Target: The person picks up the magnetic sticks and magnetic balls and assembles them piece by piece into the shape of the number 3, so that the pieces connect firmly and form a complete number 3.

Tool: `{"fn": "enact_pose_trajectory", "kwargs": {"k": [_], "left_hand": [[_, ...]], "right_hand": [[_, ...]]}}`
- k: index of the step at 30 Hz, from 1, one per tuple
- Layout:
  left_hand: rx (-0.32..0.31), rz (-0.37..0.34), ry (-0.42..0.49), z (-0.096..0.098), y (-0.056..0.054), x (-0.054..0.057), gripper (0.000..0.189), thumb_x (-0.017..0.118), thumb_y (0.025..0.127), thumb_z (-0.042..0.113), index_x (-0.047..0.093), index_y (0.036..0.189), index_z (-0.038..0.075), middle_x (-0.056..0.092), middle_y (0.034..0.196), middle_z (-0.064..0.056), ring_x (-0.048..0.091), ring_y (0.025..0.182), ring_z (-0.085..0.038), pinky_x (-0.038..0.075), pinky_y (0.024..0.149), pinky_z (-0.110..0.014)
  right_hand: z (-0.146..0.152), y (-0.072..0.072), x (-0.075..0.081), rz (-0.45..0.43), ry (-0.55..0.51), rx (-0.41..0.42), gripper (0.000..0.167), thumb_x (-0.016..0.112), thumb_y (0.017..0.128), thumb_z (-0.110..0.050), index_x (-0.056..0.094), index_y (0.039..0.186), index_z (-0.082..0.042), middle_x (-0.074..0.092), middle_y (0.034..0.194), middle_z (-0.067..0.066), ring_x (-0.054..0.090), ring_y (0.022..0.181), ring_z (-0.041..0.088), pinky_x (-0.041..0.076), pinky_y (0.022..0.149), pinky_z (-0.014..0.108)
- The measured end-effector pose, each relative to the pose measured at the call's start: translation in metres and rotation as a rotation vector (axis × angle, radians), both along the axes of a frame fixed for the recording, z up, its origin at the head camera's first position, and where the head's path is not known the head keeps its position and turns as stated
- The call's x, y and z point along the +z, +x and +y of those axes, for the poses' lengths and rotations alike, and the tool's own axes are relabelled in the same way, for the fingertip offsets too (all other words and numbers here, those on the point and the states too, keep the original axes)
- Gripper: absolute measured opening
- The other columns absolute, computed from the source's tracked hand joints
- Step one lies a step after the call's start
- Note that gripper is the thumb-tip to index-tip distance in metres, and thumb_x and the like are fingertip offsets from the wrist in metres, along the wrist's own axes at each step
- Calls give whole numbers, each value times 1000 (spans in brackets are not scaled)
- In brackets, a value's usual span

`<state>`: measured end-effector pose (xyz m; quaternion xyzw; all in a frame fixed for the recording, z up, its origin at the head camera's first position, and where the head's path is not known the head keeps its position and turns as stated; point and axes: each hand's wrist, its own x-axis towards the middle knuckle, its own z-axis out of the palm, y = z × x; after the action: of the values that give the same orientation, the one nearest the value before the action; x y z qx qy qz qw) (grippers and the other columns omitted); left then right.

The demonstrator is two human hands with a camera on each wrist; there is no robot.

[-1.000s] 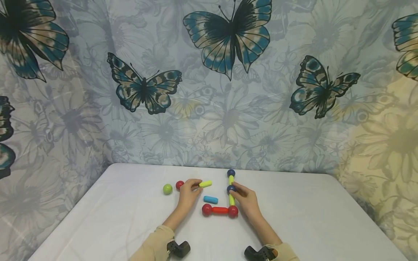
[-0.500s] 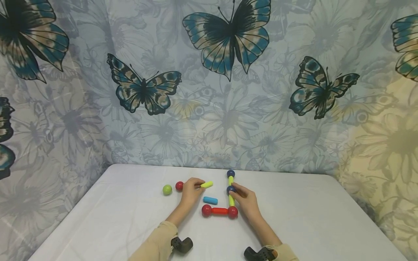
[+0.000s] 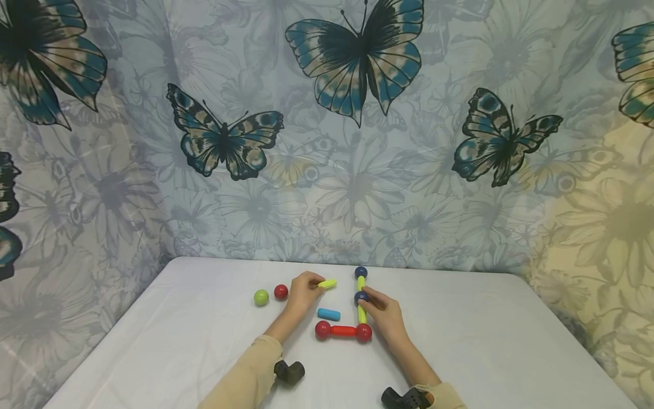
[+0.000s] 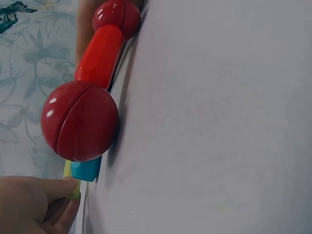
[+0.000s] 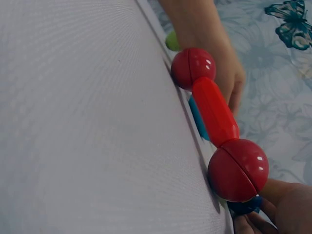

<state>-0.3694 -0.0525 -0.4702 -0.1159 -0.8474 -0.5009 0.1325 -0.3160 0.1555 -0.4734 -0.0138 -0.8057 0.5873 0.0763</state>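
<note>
My left hand (image 3: 305, 292) pinches one end of a yellow-green rod (image 3: 327, 283), whose free end points right toward the joined pieces. With thumb and fingers, my right hand (image 3: 384, 312) grips the middle blue ball (image 3: 361, 297) of that L-shaped build. A yellow-green rod (image 3: 361, 282) links it to a far blue ball (image 3: 360, 272); another yellow-green rod (image 3: 362, 314) runs down to a red ball (image 3: 364, 333). From there a red rod (image 3: 343, 331) leads left to a second red ball (image 3: 323, 330), large in the left wrist view.
A blue rod (image 3: 328, 314) lies loose inside the L. Left of my left hand rest a loose red ball (image 3: 281, 292) and a green ball (image 3: 261, 297). All stand on a white-covered table (image 3: 168, 352) with a butterfly-patterned cloth (image 3: 409, 227) behind.
My left hand has moved right and slightly farther away with the yellow-green rod, uncovering more of the loose red ball. The right hand stays on the blue ball.
</note>
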Motion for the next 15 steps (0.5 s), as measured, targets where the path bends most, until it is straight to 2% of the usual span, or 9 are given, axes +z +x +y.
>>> {"fn": "enact_pose_trajectory", "kwargs": {"k": [6, 15], "left_hand": [[-28, 4, -25, 4, -9, 4, 20, 71, 80, -6, 71, 99, -3, 70, 102, -17, 68, 97, -30, 58, 86, -37], [-73, 1, -43, 13, -20, 8, 20, 71, 79, -9, 71, 98, -4, 70, 102, -19, 69, 98, -31, 59, 85, -33]], "right_hand": [[0, 0, 0, -9, 2, -13, 41, 71, 89, -17, 64, 128, -8, 59, 138, 12, 53, 131, 32, 47, 105, 38], [-1, 1, 2, -13, -10, -22, 40, 72, 89, -17, 64, 127, -7, 60, 137, 13, 54, 131, 32, 47, 105, 39]]}}
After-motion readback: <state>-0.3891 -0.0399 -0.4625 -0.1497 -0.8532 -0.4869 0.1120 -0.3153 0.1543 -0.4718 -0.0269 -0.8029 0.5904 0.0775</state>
